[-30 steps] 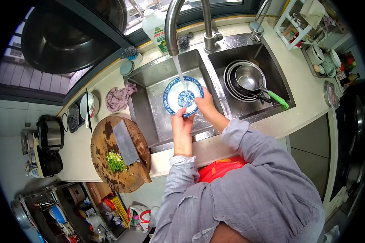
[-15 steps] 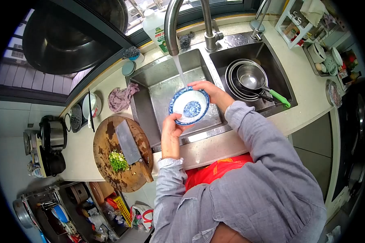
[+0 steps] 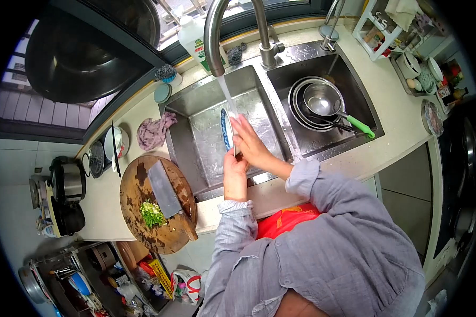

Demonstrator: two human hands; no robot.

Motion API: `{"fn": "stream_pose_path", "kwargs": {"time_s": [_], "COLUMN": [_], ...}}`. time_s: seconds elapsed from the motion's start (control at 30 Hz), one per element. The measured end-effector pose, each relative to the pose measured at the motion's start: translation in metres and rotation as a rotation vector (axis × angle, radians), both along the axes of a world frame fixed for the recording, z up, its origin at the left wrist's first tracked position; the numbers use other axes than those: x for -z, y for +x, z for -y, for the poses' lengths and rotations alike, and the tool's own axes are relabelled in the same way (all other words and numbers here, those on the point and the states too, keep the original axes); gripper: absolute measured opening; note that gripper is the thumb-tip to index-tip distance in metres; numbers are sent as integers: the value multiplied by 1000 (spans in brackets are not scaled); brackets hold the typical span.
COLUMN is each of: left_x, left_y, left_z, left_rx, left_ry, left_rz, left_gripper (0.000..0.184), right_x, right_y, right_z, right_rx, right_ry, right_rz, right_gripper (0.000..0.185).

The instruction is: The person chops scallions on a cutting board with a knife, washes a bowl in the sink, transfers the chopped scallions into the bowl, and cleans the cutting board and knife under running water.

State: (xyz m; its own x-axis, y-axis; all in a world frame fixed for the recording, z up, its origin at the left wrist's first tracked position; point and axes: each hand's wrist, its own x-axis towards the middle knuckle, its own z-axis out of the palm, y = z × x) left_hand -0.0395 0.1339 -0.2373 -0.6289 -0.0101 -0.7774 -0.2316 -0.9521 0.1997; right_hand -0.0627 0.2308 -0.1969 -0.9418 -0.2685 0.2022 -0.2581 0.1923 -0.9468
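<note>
A small blue-and-white dish [image 3: 226, 130] stands tilted nearly on edge over the left sink basin [image 3: 202, 150]. My left hand [image 3: 235, 171] grips its lower rim. Against the dish's right-hand face lies my right hand [image 3: 252, 145], its fingers stretched out and flat. Water [image 3: 226, 91] runs from the faucet [image 3: 214, 50] down onto the dish and right fingers. Most of the dish's faces are hidden by the steep angle and my right hand.
Nested metal bowls and a green-handled strainer [image 3: 323, 100] sit in the right basin. To the left, a round chopping board [image 3: 135, 182] carries a cleaver [image 3: 164, 189] and chopped greens [image 3: 153, 214]. A crumpled purple cloth [image 3: 156, 131] lies by the sink's edge.
The dish has turned from facing up to nearly edge-on. My right hand has moved from gripping its far rim to lying flat against one face.
</note>
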Motion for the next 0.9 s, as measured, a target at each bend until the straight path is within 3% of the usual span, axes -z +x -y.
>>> {"fn": "stream_pose_path", "kwargs": {"time_s": [0.13, 0.17, 0.27, 0.3, 0.4, 0.47, 0.5, 0.53, 0.6, 0.67, 0.73, 0.87, 0.9], "left_x": [9, 6, -18, -17, 15, 4, 1, 2, 9, 31, 14, 0, 0], "left_y": [4, 6, 14, 14, 8, 9, 10, 9, 13, 21, 24, 21, 17], "left_z": [3, 1, -4, -6, -3, -12, -16, -16, -13, -1, -6, 6, 13], "left_rx": [-89, -142, -16, -30, -98, -17, 25, 0, -47, -50, 26, 153, 128], "left_ry": [150, 255, 522, 511, 300, 162, 92, 49, -43, 196, 279, -126, -124], "left_rz": [-14, 39, -39, -21, 101, -94, -192, -120, 33, 47, 43, -68, -101], "left_gripper": [29, 28, 28, 31, 32, 29, 28, 28, 27, 31, 34, 37, 44], "right_x": [-7, -6, -4, -8, 12, 13, -1, -9, -5, 10, -23, -28, -18], "right_y": [-15, -25, -66, -68, -41, -6, 3, 6, -15, -51, -61, -48, -45], "right_z": [-1, 0, -10, -12, -5, 2, -1, -2, -1, -4, -27, -48, -50], "right_rx": [51, 64, -100, -143, 49, 77, 78, 78, 26, -94, -239, -103, -57], "right_ry": [141, 145, -91, -146, 54, 189, 206, 220, 152, -38, -50, -180, -239], "right_rz": [-129, -60, 539, 623, 249, -174, -183, -193, -1, 290, 631, 891, 959], "right_gripper": [45, 46, 48, 48, 46, 48, 51, 54, 57, 59, 51, 52, 53]}}
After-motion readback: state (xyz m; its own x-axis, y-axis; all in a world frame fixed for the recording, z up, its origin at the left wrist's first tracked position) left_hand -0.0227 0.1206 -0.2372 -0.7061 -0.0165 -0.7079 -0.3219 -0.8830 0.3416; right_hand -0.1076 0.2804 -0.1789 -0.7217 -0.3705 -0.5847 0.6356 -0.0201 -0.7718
